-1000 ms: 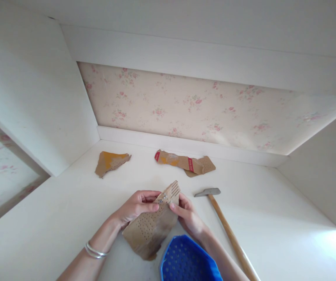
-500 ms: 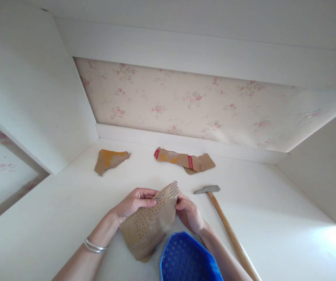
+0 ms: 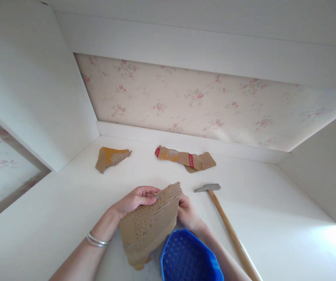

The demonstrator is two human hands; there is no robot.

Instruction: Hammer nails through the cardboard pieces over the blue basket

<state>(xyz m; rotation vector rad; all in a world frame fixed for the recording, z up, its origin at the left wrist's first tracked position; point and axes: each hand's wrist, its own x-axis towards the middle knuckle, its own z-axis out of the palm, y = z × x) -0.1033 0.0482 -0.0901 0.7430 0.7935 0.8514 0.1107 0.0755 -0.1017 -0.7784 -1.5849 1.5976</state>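
Both hands hold up a torn piece of brown cardboard (image 3: 149, 226) punched with many small holes, just above the white desk top (image 3: 53, 210). My left hand (image 3: 134, 200) pinches its upper left edge, thumb on top. My right hand (image 3: 187, 212) grips the upper right edge from behind, its fingers partly hidden by the cardboard. A silver bangle sits on my left wrist.
A blue perforated plastic basket (image 3: 190, 257) sits at the bottom edge under my right forearm. A hammer (image 3: 225, 224) with a wooden handle lies to the right. Two more cardboard scraps, one (image 3: 111, 157) at the back left and one (image 3: 185, 159) with red tape, lie near the floral back wall.
The cardboard has tilted flatter toward me and shifted slightly left and down. My right hand has slid further behind it. The hammer and scraps have stayed put.
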